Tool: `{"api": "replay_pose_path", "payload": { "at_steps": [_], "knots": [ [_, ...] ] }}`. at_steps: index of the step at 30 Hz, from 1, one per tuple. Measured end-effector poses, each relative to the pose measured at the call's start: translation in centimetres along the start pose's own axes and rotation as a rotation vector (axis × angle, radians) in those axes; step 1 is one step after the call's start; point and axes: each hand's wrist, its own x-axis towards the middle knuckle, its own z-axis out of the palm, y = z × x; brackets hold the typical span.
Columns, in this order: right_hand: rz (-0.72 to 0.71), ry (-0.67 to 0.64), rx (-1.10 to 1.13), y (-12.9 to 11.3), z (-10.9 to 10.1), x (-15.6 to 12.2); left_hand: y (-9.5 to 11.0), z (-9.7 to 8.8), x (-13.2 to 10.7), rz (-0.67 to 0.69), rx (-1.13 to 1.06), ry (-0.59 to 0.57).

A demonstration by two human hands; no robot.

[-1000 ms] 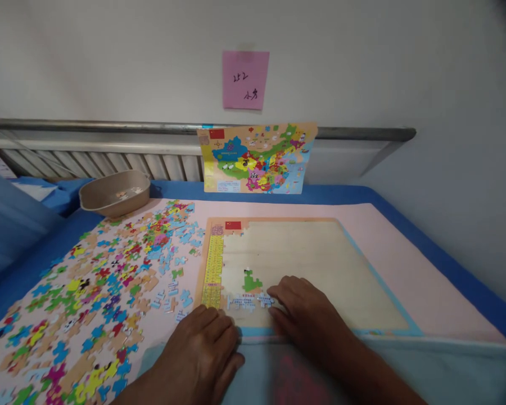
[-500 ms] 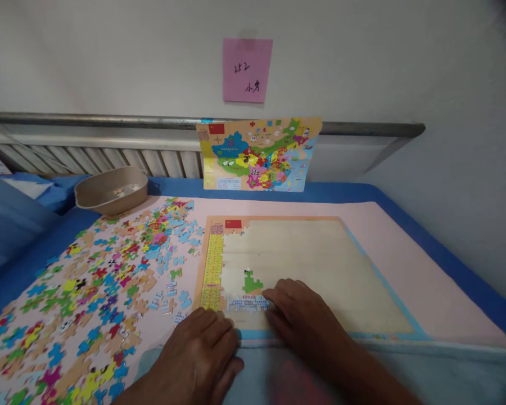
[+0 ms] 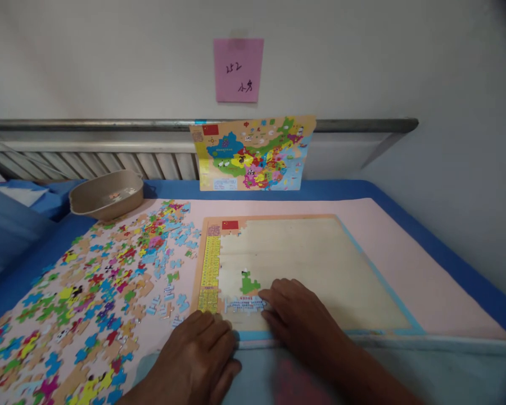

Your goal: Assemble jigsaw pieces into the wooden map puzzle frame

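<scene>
The wooden puzzle board (image 3: 303, 264) lies flat, partly filled along its left side. My left hand (image 3: 198, 351) rests over its lower left corner, fingers loosely bent and thumb apart, with nothing visible in it. Near the bottom of the board, my right hand (image 3: 299, 315) has its fingers bent together, their tips at the right end of a printed text strip (image 3: 242, 304). A puzzle piece under those fingertips is mostly hidden. Just above the strip sits a joined green section (image 3: 248, 284). A red flag section (image 3: 230, 225) fills the upper left corner.
Many loose puzzle pieces (image 3: 105, 298) spread across the pink surface on the left. Behind them stands a beige basin (image 3: 107, 197) with a few pieces inside. A printed map sheet (image 3: 253, 154) hangs from the metal rail (image 3: 362, 125); a pink note (image 3: 238, 70) is on the wall.
The view has shifted slightly. Both hands keep nearly the same place on the board, my right fingertips still at the end of the text strip.
</scene>
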Motion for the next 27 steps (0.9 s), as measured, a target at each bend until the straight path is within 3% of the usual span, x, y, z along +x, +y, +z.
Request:
{"api": "replay_pose_path", "payload": {
  "at_steps": [27],
  "knots": [
    [0.041,-0.049,-0.026,-0.92,-0.78,0.24,-0.36,-0.08,0.39,0.064,0.022,0.031]
  ]
}}
